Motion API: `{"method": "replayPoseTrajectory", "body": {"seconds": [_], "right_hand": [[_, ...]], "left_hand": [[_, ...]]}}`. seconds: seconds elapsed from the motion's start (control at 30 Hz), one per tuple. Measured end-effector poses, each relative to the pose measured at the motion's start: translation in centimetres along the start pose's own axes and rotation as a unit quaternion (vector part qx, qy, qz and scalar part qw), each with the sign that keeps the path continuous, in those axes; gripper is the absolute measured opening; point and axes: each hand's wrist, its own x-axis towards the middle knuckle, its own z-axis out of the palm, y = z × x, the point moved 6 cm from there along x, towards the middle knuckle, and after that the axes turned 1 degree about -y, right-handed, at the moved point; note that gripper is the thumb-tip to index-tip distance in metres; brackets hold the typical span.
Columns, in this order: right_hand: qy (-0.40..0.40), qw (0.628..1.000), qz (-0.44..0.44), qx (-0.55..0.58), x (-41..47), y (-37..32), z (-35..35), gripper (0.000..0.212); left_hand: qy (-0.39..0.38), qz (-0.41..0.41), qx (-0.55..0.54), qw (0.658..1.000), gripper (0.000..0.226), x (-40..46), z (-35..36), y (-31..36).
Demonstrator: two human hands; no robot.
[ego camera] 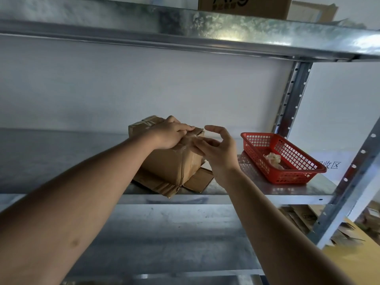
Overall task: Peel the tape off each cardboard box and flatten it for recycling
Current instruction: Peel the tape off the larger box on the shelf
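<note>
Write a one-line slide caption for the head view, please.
Left hand presses taped cardboard box on metal shelf; right hand open beside it.

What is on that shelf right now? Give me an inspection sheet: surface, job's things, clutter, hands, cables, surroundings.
Surface: galvanised metal shelf, middle tier of a rack.
Job's things: taped cardboard box stands on a flattened cardboard piece; clear tape remains across its top and front.
Clutter: red plastic basket to the right, holding a crumpled wad, probably tape.
Hands: left hand rests on the box top; right hand is open beside the box's right end, fingers at the tape.
Cables: nothing seen.
Surroundings: printed carton on the upper shelf; paper sign behind the basket; loose cardboard below.
</note>
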Motion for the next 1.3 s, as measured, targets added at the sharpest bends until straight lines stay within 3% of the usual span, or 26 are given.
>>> {"method": "replayPoseTrajectory", "body": {"seconds": [0.07, 0.17, 0.23, 0.3, 0.37, 0.47, 0.67, 0.83, 0.97, 1.07, 1.13, 1.2, 1.3], "right_hand": [[0.01, 1.0, 0.006, -0.017, 0.1, 0.1, 0.2, 0.022], [0.04, 0.982, -0.022, -0.184, 0.3, 0.1, 0.1, 0.003], [0.054, 0.961, -0.011, -0.269, 0.3, 0.2, -0.2, 0.008], [0.043, 0.966, 0.0, -0.256, 0.1, 0.5, -0.2, 0.006], [0.031, 0.965, -0.018, -0.261, -0.1, 0.3, 0.1, 0.019], [-0.012, 0.939, -0.07, -0.337, -0.3, -0.4, 0.9, 0.032], [0.017, 0.928, -0.065, -0.366, -0.6, -1.4, 1.2, 0.021], [0.031, 0.889, -0.206, -0.408, -1.1, -2.8, 0.8, 0.008], [0.019, 0.895, -0.301, -0.329, -2.9, -3.5, 0.9, 0.023], [-0.003, 0.961, -0.164, -0.223, -2.2, -2.7, -0.2, 0.045], [0.002, 0.992, -0.058, -0.114, -1.4, -1.9, -0.8, 0.03], [-0.003, 0.999, 0.011, -0.029, -0.9, -1.1, -0.8, 0.015], [0.001, 0.998, 0.052, 0.044, -0.8, -0.1, -0.2, 0.019]], "left_hand": [[-0.002, -0.006, 0.002, 1.0, 0.039, -0.1, 0.1, 0.0], [-0.004, -0.012, 0.009, 1.0, 0.04, -0.2, 0.1, 0.1], [0.0, -0.015, 0.009, 1.0, 0.04, -0.4, 0.1, 0.1], [0.0, -0.018, 0.01, 1.0, 0.04, -0.5, 0.1, 0.2], [-0.004, -0.018, 0.019, 1.0, 0.041, -0.6, 0.2, 0.3], [-0.003, -0.023, 0.015, 1.0, 0.04, -0.8, 0.2, 0.4], [-0.004, -0.032, 0.021, 0.999, 0.041, -1.6, 0.1, 0.9], [-0.003, -0.066, 0.08, 0.995, 0.045, -2.5, -0.4, 1.0], [0.019, -0.08, 0.081, 0.993, 0.048, -2.9, -0.2, 1.0], [0.034, -0.084, 0.089, 0.992, 0.048, -2.9, 0.0, 1.4], [0.035, -0.086, 0.097, 0.991, 0.047, -2.9, -0.1, 1.5], [0.033, -0.089, 0.09, 0.991, 0.045, -3.0, -0.2, 1.4], [0.031, -0.09, 0.083, 0.992, 0.043, -3.2, -0.2, 1.6]]}}
